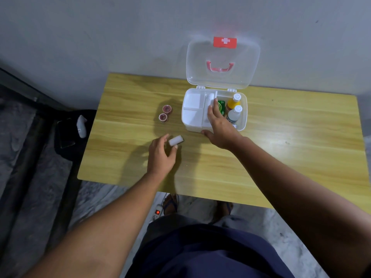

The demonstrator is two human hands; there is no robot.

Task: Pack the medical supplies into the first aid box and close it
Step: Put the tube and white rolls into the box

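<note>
A white first aid box [189, 122] stands open on the wooden table [281, 153], its clear lid [222, 63] leaning back against the wall. Inside on the right are a yellow bottle [233, 102], a white bottle [234, 115] and a green packet [220, 105]. A white divided tray [193, 108] fills the left part. My right hand [219, 125] grips the tray's right edge, thumb at the box's front. My left hand [161, 155] touches a white bandage roll [175, 141] lying on the table with thumb and fingertips. Two small maroon tape rolls [165, 113] sit left of the box.
The table stands against a grey wall. Left of it is a dark seat with a phone [65, 135] and a white object [82, 126] on it. Under the table's front edge are my feet and a power strip [157, 213] on a marble floor.
</note>
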